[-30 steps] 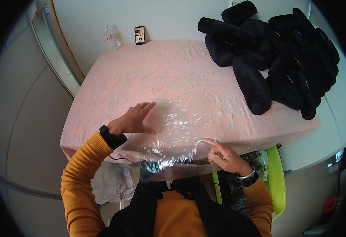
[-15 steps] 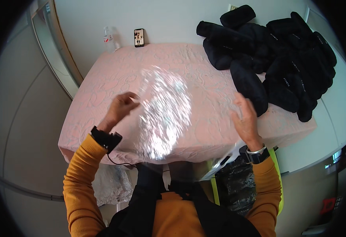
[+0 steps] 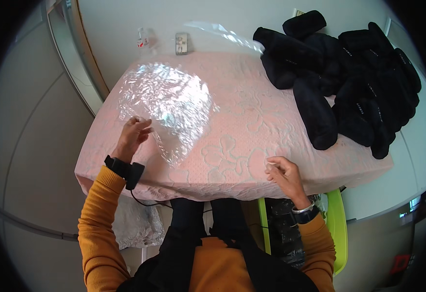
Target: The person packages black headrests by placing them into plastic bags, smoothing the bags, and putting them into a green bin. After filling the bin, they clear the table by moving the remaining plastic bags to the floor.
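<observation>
A crinkled, shiny clear plastic bag (image 3: pixel 179 97) spreads over the left part of the table. My left hand (image 3: pixel 134 135) is closed on its near-left edge, with fingers and thumb pinched together. My right hand (image 3: pixel 286 177) hovers over the table's near right part, its fingers curled toward the thumb. Whether a small thing sits between those fingertips cannot be made out. A long strip of clear plastic (image 3: pixel 227 35) shows high up near the wall, its right end beside the black pile; whether it touches anything is unclear.
Several black plush cushions (image 3: pixel 315 112) are heaped at the back right of the pink-covered table (image 3: pixel 242 141). A phone (image 3: pixel 181 44) and a clear bottle (image 3: pixel 143 39) stand against the wall. Below the front edge are a green bin (image 3: pixel 338 228) and more clear plastic (image 3: pixel 137 224).
My left hand has moved slightly left, and the bag has swung left and spread wider. My right hand has drawn nearer and curled. A clear strip now shows by the wall.
</observation>
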A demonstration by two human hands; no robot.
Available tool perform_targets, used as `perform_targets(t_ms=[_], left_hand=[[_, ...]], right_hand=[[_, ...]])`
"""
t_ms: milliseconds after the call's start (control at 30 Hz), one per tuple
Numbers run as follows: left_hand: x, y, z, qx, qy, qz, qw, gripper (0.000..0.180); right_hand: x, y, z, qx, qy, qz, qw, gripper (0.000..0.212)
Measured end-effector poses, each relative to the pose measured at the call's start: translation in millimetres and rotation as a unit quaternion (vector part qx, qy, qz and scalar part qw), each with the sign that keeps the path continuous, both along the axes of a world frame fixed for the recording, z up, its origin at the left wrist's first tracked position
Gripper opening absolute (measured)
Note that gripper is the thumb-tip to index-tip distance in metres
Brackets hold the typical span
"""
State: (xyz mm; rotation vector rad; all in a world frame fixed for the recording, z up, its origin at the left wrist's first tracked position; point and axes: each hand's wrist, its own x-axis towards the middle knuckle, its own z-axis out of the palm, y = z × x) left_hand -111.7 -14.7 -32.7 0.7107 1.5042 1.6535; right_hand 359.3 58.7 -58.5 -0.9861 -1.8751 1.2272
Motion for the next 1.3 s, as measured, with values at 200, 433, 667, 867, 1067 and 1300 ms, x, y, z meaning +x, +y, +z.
perform_targets(t_ms=[200, 433, 667, 867, 1067, 1300], left_hand=[[57.0, -24.7, -0.2, 0.036, -0.138, -0.078, 0.987, 0.018], [105.9, -50.3, 0.5, 0.073, -0.181, -0.036, 0.98, 0.007], [75.2, -94.7, -37.2, 0.113, 0.019, 0.032, 0.993, 0.007], [40.3, -122.5, -52.2, 0.173, 0.083, 0.174, 0.966, 0.01], [74.8, -139.2, -63.4, 0.152, 0.072, 0.176, 0.97, 0.01], [133.4, -123.3, -60.4, 0.058, 0.16, -0.047, 0.984, 0.029]], right_hand=[[-58.5, -26.1, 8.9, -0.189, 0.157, 0.015, 0.969, 0.044], [-83.1, -11.7, 9.8, -0.289, 0.19, 0.015, 0.938, 0.052], [-60.4, -6.0, -1.7, -0.33, 0.213, -0.013, 0.92, 0.057], [-51.2, -49.1, 25.1, -0.368, 0.28, 0.081, 0.883, 0.054], [-71.7, -17.5, 20.1, -0.34, 0.228, 0.083, 0.909, 0.055], [-64.9, 80.2, 4.4, -0.164, 0.139, -0.095, 0.972, 0.056]])
